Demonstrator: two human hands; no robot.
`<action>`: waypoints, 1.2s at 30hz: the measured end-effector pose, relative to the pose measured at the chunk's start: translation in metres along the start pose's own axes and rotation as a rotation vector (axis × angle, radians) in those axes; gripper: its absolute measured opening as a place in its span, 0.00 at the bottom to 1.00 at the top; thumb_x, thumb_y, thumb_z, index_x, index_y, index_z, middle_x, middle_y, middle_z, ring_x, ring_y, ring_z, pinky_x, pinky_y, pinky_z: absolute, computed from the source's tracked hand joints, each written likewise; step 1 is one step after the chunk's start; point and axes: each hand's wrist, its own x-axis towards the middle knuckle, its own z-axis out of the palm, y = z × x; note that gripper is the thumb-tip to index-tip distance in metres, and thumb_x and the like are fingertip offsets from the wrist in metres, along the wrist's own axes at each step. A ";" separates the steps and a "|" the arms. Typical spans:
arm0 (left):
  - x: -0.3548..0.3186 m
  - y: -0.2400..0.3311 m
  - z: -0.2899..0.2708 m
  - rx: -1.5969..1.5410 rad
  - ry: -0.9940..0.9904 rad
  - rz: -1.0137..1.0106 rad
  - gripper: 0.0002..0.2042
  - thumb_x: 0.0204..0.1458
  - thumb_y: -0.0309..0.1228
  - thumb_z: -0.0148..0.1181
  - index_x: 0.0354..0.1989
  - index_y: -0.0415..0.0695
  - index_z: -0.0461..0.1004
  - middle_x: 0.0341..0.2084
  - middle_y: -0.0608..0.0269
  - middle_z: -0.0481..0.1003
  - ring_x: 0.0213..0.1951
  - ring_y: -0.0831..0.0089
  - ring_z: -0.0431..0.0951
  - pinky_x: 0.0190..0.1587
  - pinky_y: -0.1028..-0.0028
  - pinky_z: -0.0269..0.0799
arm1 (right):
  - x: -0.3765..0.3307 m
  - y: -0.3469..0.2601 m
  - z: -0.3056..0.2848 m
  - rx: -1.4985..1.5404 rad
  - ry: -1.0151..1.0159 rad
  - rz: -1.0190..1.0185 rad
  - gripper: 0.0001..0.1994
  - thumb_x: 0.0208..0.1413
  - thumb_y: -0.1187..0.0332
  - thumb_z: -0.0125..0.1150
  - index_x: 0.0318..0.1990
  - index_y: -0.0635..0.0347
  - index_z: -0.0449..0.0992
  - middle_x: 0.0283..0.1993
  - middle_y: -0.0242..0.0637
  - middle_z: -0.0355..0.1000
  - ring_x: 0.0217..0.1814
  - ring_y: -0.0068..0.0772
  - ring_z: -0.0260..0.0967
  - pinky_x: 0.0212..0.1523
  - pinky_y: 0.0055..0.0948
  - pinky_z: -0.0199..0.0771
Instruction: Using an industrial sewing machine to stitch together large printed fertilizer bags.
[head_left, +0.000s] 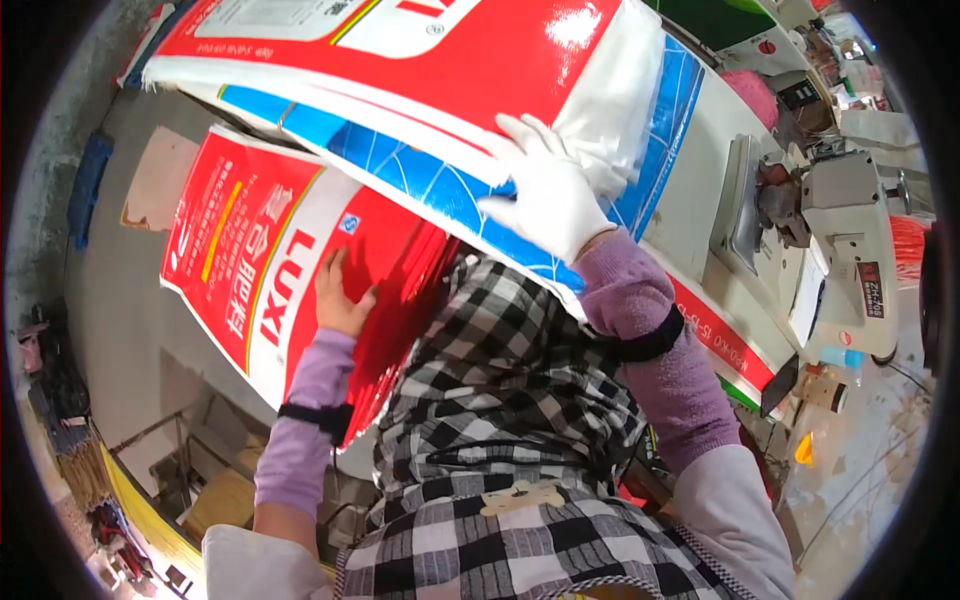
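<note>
My left hand [342, 298], bare below a purple sleeve, rests with fingers apart on a pile of red and white printed woven sacks [262, 245] beside my lap. In a white glove, my right hand [550, 195] lies spread at the near edge of another red and white sack stack [480, 75] on the table. Its fingertips reach the white folded end of those sacks. Between the two piles shows a blue sheet with white lines [400, 160], under the upper stack. Neither hand is closed round anything.
A pale industrial sewing machine [850, 225] stands on the right of the table, with pink twine [748, 95] behind it. Red string [908, 250] sits beyond the machine. A checked black and white apron [480, 440] covers my lap. At lower left are a wooden stool [222, 500] and a broom [85, 478].
</note>
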 end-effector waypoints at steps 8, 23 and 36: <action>-0.003 0.025 0.047 0.491 -0.132 -0.184 0.48 0.36 0.39 0.72 0.68 0.59 0.49 0.62 0.57 0.55 0.61 0.56 0.58 0.56 0.51 0.59 | -0.028 0.010 0.008 0.041 0.142 -0.001 0.26 0.46 0.66 0.63 0.57 0.49 0.69 0.61 0.42 0.63 0.64 0.46 0.58 0.62 0.43 0.58; -0.010 -0.010 0.045 0.589 -0.256 -0.089 0.39 0.42 0.30 0.60 0.67 0.53 0.53 0.44 0.56 0.67 0.41 0.57 0.74 0.35 0.56 0.74 | -0.035 0.012 0.019 0.114 0.225 0.057 0.22 0.44 0.69 0.61 0.51 0.48 0.73 0.59 0.39 0.65 0.63 0.47 0.59 0.63 0.45 0.56; -0.021 0.003 0.050 0.351 -0.147 0.045 0.30 0.44 0.28 0.60 0.60 0.55 0.63 0.40 0.57 0.71 0.34 0.55 0.77 0.36 0.62 0.76 | -0.026 0.000 0.005 -0.083 0.183 0.093 0.38 0.37 0.59 0.70 0.62 0.48 0.64 0.66 0.43 0.56 0.69 0.50 0.50 0.66 0.52 0.47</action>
